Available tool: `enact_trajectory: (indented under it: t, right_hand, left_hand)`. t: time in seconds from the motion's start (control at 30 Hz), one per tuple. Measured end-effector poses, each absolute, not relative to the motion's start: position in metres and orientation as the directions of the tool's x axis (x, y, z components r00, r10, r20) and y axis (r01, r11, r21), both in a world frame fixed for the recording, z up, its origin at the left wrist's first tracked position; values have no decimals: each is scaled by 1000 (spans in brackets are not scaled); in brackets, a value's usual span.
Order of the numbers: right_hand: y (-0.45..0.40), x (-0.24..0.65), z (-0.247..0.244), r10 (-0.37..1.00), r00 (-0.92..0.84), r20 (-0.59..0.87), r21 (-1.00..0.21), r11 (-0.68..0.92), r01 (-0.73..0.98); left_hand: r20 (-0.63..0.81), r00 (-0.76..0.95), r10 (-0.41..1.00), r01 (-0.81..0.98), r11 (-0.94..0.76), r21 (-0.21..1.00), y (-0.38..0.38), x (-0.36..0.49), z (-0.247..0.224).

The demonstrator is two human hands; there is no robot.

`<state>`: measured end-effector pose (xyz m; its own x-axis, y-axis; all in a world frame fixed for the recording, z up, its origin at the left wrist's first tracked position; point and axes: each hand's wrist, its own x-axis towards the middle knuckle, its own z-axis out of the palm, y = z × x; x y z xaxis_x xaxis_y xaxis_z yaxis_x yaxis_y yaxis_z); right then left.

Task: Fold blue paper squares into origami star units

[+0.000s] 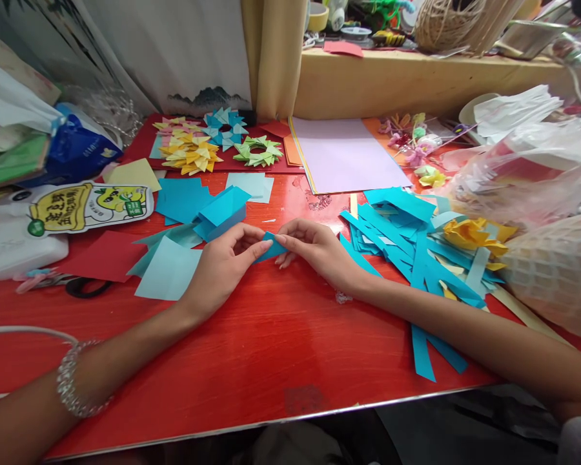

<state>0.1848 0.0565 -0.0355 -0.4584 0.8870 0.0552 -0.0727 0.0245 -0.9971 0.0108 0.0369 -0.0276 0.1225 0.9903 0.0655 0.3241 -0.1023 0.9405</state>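
Note:
A small folded piece of blue paper [268, 248] is pinched between my two hands above the middle of the red table. My left hand [225, 261] grips its left end with thumb and fingers. On its right end, the thumb and fingertips of my right hand [314, 248] press together. Fingers cover part of the paper. Just beyond my left hand lie blue paper squares [181, 199] and a creased blue sheet [224, 208]. Pale blue sheets [168, 271] rest beside my left wrist. To the right, a pile of blue paper strips [419, 248] reaches under my right forearm.
Folded paper rings [257, 151] sit at the back on a dark red sheet. A lilac paper stack [346, 152] lies behind my hands. Left are scissors [84, 286], a red paper [104, 255] and a printed pouch [91, 206]. Plastic bags [537, 168] crowd the right.

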Motion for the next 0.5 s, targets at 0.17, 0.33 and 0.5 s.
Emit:
enact_trajectory:
  t: [0.17,0.33,0.5]
  right_hand:
    - [56,185,-36,875,-483,42,-999,24,-44]
    - [56,185,-36,859,-508,57,-997,72,11]
    - [54,185,-36,858,-508,79,-989,132,69]
  left_hand:
    - [77,127,989,366,-119,923,37,11,-25]
    - [73,157,985,378,-128,917,37,10,-24]
    - [80,152,985,391,-134,910,37,11,-25]
